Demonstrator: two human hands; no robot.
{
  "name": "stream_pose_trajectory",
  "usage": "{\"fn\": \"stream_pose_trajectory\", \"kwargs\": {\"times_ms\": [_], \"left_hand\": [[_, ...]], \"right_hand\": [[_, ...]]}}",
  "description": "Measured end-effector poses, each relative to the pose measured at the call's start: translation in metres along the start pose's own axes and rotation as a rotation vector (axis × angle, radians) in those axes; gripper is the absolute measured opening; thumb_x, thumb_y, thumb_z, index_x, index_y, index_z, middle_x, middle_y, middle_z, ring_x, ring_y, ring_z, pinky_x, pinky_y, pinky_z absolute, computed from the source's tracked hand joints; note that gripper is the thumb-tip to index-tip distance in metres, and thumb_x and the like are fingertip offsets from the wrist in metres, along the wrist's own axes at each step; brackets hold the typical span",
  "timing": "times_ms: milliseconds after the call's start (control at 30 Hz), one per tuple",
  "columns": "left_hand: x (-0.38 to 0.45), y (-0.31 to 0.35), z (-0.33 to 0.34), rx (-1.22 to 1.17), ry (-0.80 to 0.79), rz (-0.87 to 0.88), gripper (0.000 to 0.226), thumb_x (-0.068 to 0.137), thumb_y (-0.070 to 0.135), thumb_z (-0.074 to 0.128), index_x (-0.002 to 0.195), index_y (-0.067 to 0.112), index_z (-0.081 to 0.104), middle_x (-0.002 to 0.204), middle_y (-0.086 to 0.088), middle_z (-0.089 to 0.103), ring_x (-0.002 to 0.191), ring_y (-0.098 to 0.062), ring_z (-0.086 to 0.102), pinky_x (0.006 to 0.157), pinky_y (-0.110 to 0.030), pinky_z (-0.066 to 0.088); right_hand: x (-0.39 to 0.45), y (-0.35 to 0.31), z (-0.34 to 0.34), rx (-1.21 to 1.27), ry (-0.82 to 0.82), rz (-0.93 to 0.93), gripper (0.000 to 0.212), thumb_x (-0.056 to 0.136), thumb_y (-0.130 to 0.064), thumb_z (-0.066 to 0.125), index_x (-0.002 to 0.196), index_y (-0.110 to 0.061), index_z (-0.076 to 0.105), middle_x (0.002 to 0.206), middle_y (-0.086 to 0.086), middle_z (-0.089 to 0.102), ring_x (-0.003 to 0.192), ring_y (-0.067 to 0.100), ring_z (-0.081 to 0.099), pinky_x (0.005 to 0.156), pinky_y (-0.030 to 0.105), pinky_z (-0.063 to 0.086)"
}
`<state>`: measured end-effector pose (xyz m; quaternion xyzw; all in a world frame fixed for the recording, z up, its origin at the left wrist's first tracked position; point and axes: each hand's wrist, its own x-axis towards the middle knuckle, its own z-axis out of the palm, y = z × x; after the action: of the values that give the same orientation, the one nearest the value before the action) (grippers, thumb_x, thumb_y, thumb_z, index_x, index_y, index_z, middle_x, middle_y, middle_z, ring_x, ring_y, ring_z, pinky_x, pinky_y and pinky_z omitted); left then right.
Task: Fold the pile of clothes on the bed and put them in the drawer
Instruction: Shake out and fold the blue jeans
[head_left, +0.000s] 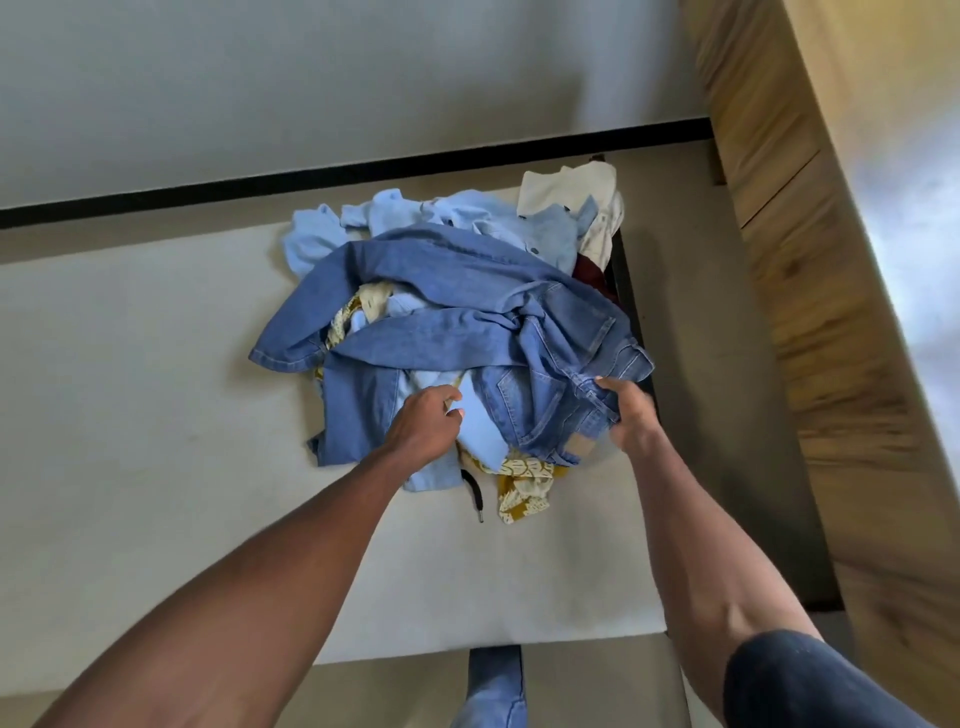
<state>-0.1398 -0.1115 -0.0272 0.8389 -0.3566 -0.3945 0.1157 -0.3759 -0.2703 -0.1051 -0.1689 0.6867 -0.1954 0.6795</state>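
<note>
Where the pale grey wall meets it along a black strip at the far side, the wide cream-sheeted bed (156, 415) stretches left and near with much bare sheet, its near edge running straight across just above the person's denim-clad leg (493, 686). To the right, a tall wood-grain wardrobe (810, 260) stands well apart from the mattress, and a band of beige floor (727, 389) lies open between the bed's dark right edge and the wardrobe's foot. The tangled pile of clothes (457, 332) sits toward the bed's far right, its right side reaching the mattress edge, with free sheet to its left and on its near side. On top sprawl the mid-blue denim jeans (467, 291), legs thrown out leftward; light blue shirts (363, 218) bunch at the far side, a cream garment (566, 187) lies at the far right corner, and a mustard-and-white patterned cloth (519, 488) spills out at the near edge beside a black drawcord (475, 493). The hands are apart: the right hand (631, 410) grips the jeans' waistband at the pile's right edge, while the left hand (426, 426), fingers curled, pinches pale blue fabric in the pile's near middle.
</note>
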Motion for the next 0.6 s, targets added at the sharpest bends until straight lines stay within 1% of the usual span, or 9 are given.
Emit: {"fn": "stream_pose_trajectory", "kwargs": {"times_ms": [100, 167, 200, 267, 333, 400, 467, 533, 600], "left_hand": [[-0.015, 0.001, -0.02, -0.083, 0.063, 0.013, 0.015, 0.095, 0.023, 0.058, 0.106, 0.017, 0.067, 0.114, -0.007, 0.069, 0.11, -0.028, 0.061, 0.093, -0.04, 0.05], [-0.032, 0.011, -0.042, -0.21, 0.145, 0.056, 0.018, 0.098, 0.026, 0.056, 0.102, 0.012, 0.067, 0.106, -0.009, 0.069, 0.102, -0.027, 0.062, 0.087, -0.037, 0.05], [-0.043, 0.019, -0.06, -0.308, 0.181, 0.077, 0.025, 0.099, 0.033, 0.055, 0.099, 0.011, 0.067, 0.101, -0.009, 0.069, 0.097, -0.027, 0.064, 0.084, -0.038, 0.052], [-0.069, 0.035, -0.094, -0.589, 0.188, 0.082, 0.036, 0.097, 0.048, 0.053, 0.092, 0.015, 0.066, 0.09, -0.007, 0.07, 0.089, -0.03, 0.068, 0.077, -0.043, 0.057], [-0.104, 0.034, -0.136, -0.751, 0.067, 0.073, 0.039, 0.093, 0.056, 0.057, 0.091, 0.019, 0.067, 0.08, -0.002, 0.07, 0.077, -0.024, 0.07, 0.069, -0.037, 0.056], [-0.151, 0.015, -0.173, -0.646, -0.133, 0.053, 0.042, 0.085, 0.052, 0.07, 0.097, 0.011, 0.072, 0.068, 0.0, 0.07, 0.059, -0.015, 0.067, 0.059, -0.031, 0.056], [-0.188, -0.028, -0.198, -0.474, -0.213, 0.03, 0.033, 0.079, 0.033, 0.081, 0.089, 0.003, 0.072, 0.06, -0.004, 0.066, 0.05, -0.015, 0.064, 0.049, -0.028, 0.052], [-0.216, -0.082, -0.211, -0.338, -0.113, 0.014, 0.013, 0.079, 0.011, 0.074, 0.078, 0.0, 0.066, 0.059, -0.01, 0.062, 0.058, -0.023, 0.063, 0.05, -0.029, 0.048], [-0.233, -0.124, -0.217, -0.299, -0.015, -0.013, 0.017, 0.083, 0.009, 0.066, 0.092, -0.005, 0.066, 0.075, -0.017, 0.068, 0.069, -0.03, 0.065, 0.057, -0.037, 0.053]], "right_hand": [[-0.056, -0.011, 0.02, 0.101, 0.122, -0.237, 0.025, 0.08, 0.003, 0.065, 0.097, -0.014, 0.063, 0.076, -0.001, 0.063, 0.065, 0.014, 0.058, 0.063, 0.029, 0.05], [-0.109, -0.013, 0.041, -0.043, 0.142, -0.485, 0.03, 0.081, 0.008, 0.056, 0.103, -0.013, 0.062, 0.069, -0.003, 0.053, 0.061, 0.012, 0.047, 0.054, 0.026, 0.041], [-0.143, -0.013, 0.056, -0.221, 0.085, -0.627, 0.032, 0.081, 0.008, 0.053, 0.102, -0.014, 0.061, 0.068, -0.002, 0.053, 0.059, 0.012, 0.047, 0.051, 0.026, 0.04], [-0.198, 0.0, 0.087, -0.864, -0.138, -0.92, 0.032, 0.081, 0.006, 0.052, 0.104, -0.012, 0.065, 0.08, 0.007, 0.062, 0.073, 0.024, 0.06, 0.059, 0.031, 0.047], [-0.259, 0.03, 0.114, -1.403, -0.251, -1.073, 0.05, 0.084, -0.001, 0.049, 0.124, -0.025, 0.065, 0.101, 0.01, 0.06, 0.093, 0.028, 0.058, 0.072, 0.036, 0.046], [-0.324, 0.067, 0.138, -1.592, -0.2, -1.148, 0.059, 0.086, -0.006, 0.045, 0.135, -0.038, 0.057, 0.124, 0.009, 0.054, 0.104, 0.032, 0.054, 0.086, 0.041, 0.046], [-0.391, 0.109, 0.159, -1.704, -0.168, -1.259, 0.057, 0.091, -0.007, 0.045, 0.136, -0.04, 0.056, 0.14, 0.008, 0.046, 0.106, 0.032, 0.057, 0.084, 0.042, 0.048], [-0.446, 0.152, 0.178, -1.734, -0.205, -1.407, 0.049, 0.095, -0.01, 0.05, 0.134, -0.036, 0.058, 0.14, 0.006, 0.046, 0.102, 0.029, 0.06, 0.072, 0.038, 0.048], [-0.476, 0.198, 0.196, -1.681, -0.252, -1.464, 0.045, 0.091, -0.011, 0.056, 0.134, -0.026, 0.059, 0.136, 0.008, 0.05, 0.099, 0.032, 0.062, 0.068, 0.04, 0.049]]}}
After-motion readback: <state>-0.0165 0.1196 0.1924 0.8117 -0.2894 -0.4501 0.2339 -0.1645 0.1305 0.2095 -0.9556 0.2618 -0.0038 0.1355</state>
